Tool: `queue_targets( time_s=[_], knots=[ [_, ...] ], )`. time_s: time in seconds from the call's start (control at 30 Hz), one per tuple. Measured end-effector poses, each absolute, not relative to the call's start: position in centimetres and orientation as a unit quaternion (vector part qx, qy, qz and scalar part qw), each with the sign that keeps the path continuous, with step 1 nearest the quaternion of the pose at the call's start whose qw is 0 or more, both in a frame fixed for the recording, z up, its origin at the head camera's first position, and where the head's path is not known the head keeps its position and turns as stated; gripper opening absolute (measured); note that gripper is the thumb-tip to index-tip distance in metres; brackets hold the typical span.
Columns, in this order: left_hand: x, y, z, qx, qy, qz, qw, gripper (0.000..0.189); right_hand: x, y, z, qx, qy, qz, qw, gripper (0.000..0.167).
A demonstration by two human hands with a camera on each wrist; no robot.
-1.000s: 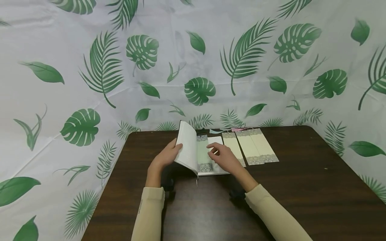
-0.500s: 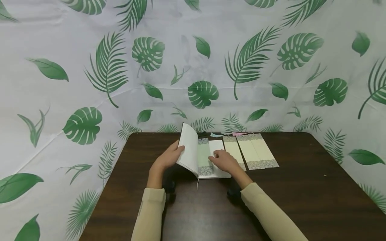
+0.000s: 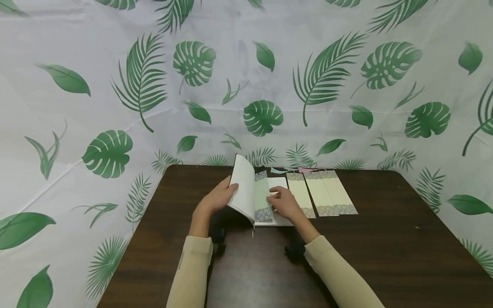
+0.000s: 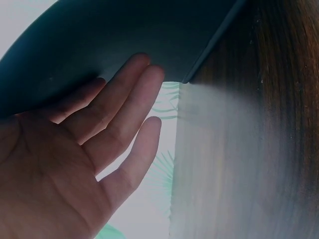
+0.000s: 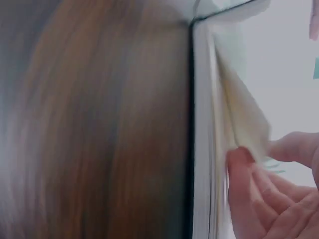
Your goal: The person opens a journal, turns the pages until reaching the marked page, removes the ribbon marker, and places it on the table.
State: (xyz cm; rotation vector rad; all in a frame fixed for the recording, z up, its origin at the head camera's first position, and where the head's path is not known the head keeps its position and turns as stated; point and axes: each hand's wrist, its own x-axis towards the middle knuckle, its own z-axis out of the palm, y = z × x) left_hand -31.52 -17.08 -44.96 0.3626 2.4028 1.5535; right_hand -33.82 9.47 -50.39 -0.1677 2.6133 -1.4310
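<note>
A notebook [image 3: 243,188] with a dark cover lies opened on the table, its left part raised. My left hand [image 3: 216,199] holds that raised part, thumb on the white page and fingers behind the dark cover [image 4: 164,35], as the left wrist view shows. On the right page lies a pale green bookmark [image 3: 262,193] with grey patterned ends. My right hand [image 3: 286,205] pinches its right edge between thumb and fingers. In the right wrist view the bookmark [image 5: 245,112] is bent up from the page beside the pages' edge.
Several cream bookmarks [image 3: 331,192] with patterned ends lie to the right of the notebook. Pink and light blue tassels [image 3: 308,170] extend from their tops at the table's back edge. Behind the dark wooden table [image 3: 385,248] hangs a white leaf-print cloth [image 3: 215,107].
My right hand has moved left onto the green bookmark's edge and now pinches it; the bookmark has shifted and tilted slightly. My left hand keeps holding the notebook's raised part.
</note>
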Motion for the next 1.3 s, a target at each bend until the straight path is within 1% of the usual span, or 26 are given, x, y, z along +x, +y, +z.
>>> queue_targets(
  time_s=[0.07,0.17,0.3,0.47,0.7,0.83,1.1,1.3],
  knots=[
    [-31.6,-17.0,-44.9,0.125,0.829,0.529,0.128,0.058,-33.9,9.3,-50.5,-0.041,0.839,-0.535,0.091,0.046],
    [-31.7,-16.7,-44.9,0.127,0.834,0.521,0.130,0.057,-34.0,9.2,-50.5,-0.026,0.811,-0.576,0.102,0.045],
    [-31.4,-16.0,-44.6,0.124,0.838,0.516,0.125,0.053,-34.0,9.7,-50.1,-0.017,0.814,-0.571,0.102,0.042],
    [-31.2,-14.1,-43.8,0.096,0.847,0.513,0.100,0.050,-34.3,11.4,-49.6,-0.024,0.830,-0.549,0.091,0.039],
    [-31.2,-11.8,-43.1,0.037,0.881,0.467,0.064,0.053,-35.4,15.7,-48.4,-0.062,0.861,-0.502,0.061,0.041],
    [-30.6,-10.6,-42.7,0.014,0.894,0.445,0.060,0.056,-36.0,18.9,-48.0,-0.056,0.874,-0.481,0.048,0.043],
    [-29.0,-7.4,-42.1,0.029,0.929,0.366,0.048,0.054,-35.9,24.5,-46.5,-0.015,0.879,-0.475,0.045,0.046],
    [-28.7,-5.1,-42.8,0.056,0.956,0.288,0.028,0.053,-36.3,28.3,-46.3,-0.013,0.897,-0.440,0.039,0.050]
  ],
)
